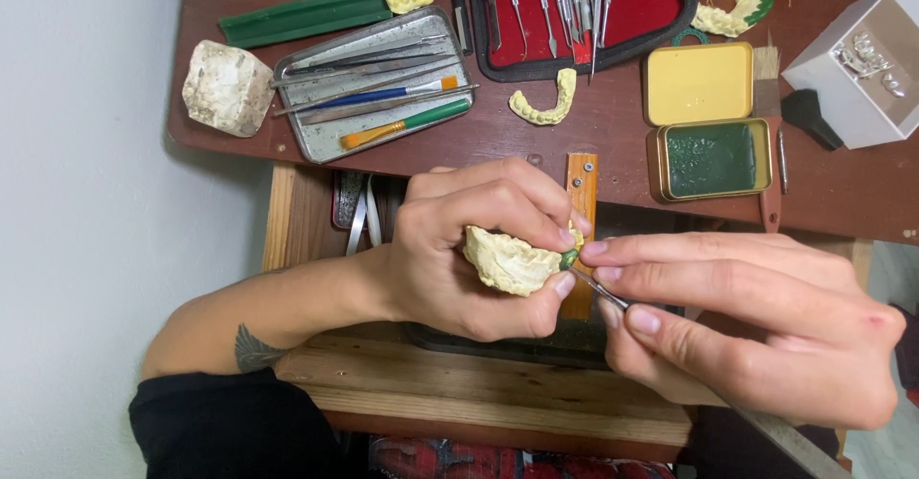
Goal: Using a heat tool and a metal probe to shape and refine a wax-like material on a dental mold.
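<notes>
The left hand [459, 249] holds a pale yellow dental cast [507, 261] just above the front edge of the brown tabletop [593, 125], its fingers [517, 201] curled over the top and the thumb pressed up from below, so the cast is clamped between them. A small green wax spot [569, 259] sits at the cast's right end. The right hand [737, 316] pinches a thin metal carving tool [601, 289] between thumb and fingertips, its tip touching that green spot. Behind the hands stands a narrow wooden peg [581, 187]. Further back on the tabletop lie a metal tray [316, 144] with brushes and instruments, a red-lined instrument case [651, 0], an open yellow tin of green wax [710, 158], a plaster lump [227, 87] and another arch-shaped cast [546, 106].
</notes>
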